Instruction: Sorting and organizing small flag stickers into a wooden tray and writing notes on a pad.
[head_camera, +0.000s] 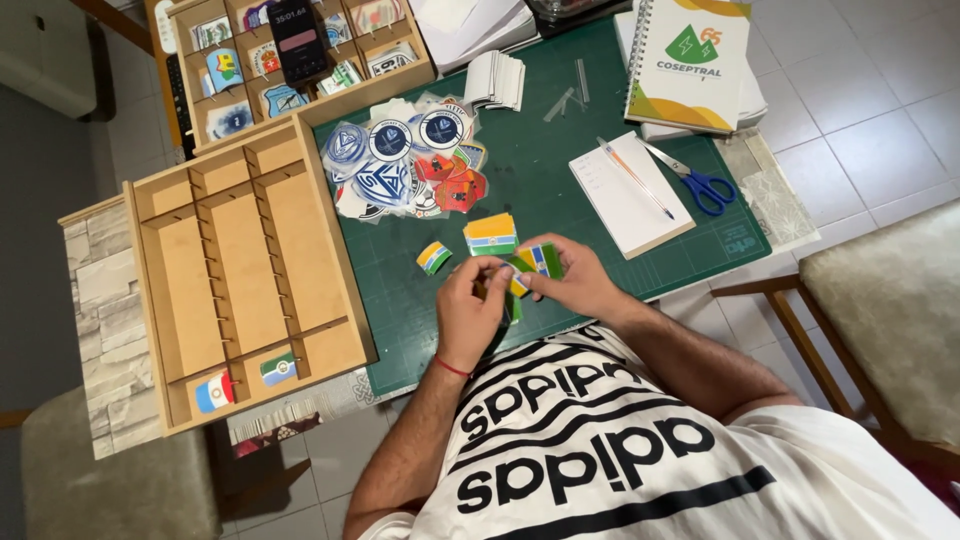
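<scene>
My left hand (470, 305) and my right hand (570, 280) meet over the green cutting mat (560, 130), both pinching the same small stack of green, yellow and blue stickers (530, 262). Just beyond the hands lies a small pile of similar stickers (491, 233). One loose striped sticker (433, 257) lies to their left. Farther back sits a heap of round and shield-shaped blue, white and red stickers (405, 160).
A wooden divided tray (240, 270) stands left of the mat with two stickers in its near slots. A second tray (300, 60) at the back holds stickers and a phone. A notepad with pencil (628, 190), blue scissors (700, 185), a spiral notebook (690, 60) and white cards (497, 80) lie around.
</scene>
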